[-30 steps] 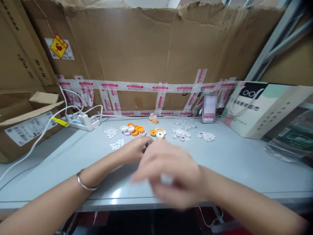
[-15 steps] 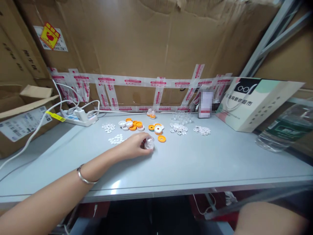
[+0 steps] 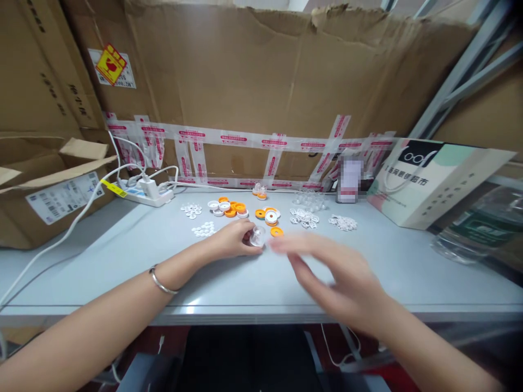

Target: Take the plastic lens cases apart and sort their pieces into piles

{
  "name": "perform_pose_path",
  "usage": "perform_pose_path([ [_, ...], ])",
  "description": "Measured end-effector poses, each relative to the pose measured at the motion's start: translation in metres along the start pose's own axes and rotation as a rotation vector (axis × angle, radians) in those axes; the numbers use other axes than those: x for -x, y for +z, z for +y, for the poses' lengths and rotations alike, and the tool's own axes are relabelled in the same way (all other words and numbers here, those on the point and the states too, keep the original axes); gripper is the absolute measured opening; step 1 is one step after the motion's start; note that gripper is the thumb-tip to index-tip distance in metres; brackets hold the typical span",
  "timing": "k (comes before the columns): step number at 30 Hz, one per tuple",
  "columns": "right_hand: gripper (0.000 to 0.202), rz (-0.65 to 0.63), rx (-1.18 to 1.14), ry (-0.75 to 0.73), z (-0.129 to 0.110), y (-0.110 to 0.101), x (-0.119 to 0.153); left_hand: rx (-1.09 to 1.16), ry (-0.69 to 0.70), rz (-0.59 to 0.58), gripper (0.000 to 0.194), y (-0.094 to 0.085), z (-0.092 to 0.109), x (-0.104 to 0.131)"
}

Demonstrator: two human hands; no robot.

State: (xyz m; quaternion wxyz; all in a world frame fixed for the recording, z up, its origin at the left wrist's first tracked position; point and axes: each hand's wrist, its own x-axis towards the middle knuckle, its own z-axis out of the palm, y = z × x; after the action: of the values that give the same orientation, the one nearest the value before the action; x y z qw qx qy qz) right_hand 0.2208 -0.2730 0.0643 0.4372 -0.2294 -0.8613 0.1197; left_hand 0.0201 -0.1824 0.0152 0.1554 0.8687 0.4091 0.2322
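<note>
My left hand [image 3: 235,238] is closed around a small clear cup-like piece [image 3: 257,236] at the middle of the grey table [image 3: 229,283]. Blurred by motion, my right hand [image 3: 335,269] hovers over the table to the right, fingers apart, nothing visible between them. Its fingertips are near an orange ring [image 3: 277,232]. Behind the hands lie orange and white round parts [image 3: 235,209] and a second group with a white ring [image 3: 271,218]. Small white discs [image 3: 203,229] lie left of these; white flat pieces [image 3: 304,218] and clear parts [image 3: 310,200] lie right.
An open cardboard box [image 3: 53,190] and a power strip [image 3: 149,195] with white cables stand at the left. A phone [image 3: 349,179], a paper bag [image 3: 412,185] and a large clear bottle [image 3: 478,228] are at the right. Large cardboard [image 3: 229,76] stands along the back.
My right hand has come up from the lower right over the table, near the left hand. The left hand still holds the clear piece. The view has shifted slightly.
</note>
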Motion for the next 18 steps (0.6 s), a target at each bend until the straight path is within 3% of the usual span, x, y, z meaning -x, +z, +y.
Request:
perform_pose_path([
  [4, 0.020, -0.182, 0.241, 0.319, 0.052, 0.014, -0.031, 0.023, -0.039, 0.025, 0.032, 0.003, -0.006, -0.001],
  [6, 0.034, -0.323, 0.274, 0.401, 0.071, 0.024, -0.037, 0.036, -0.083, 0.021, 0.035, 0.005, -0.008, -0.003],
  [9, 0.039, -0.433, 0.252, 0.441, 0.088, 0.036, -0.046, 0.047, -0.137, 0.047, 0.038, 0.007, -0.012, -0.005],
  [13, 0.034, -0.384, 0.174, 0.417, 0.102, 0.047, -0.054, 0.058, -0.148, 0.110, 0.038, 0.011, -0.015, -0.008],
  [18, 0.027, -0.286, 0.146, 0.385, 0.111, 0.055, -0.053, 0.123, -0.141, 0.090, 0.033, 0.013, -0.020, -0.012],
])
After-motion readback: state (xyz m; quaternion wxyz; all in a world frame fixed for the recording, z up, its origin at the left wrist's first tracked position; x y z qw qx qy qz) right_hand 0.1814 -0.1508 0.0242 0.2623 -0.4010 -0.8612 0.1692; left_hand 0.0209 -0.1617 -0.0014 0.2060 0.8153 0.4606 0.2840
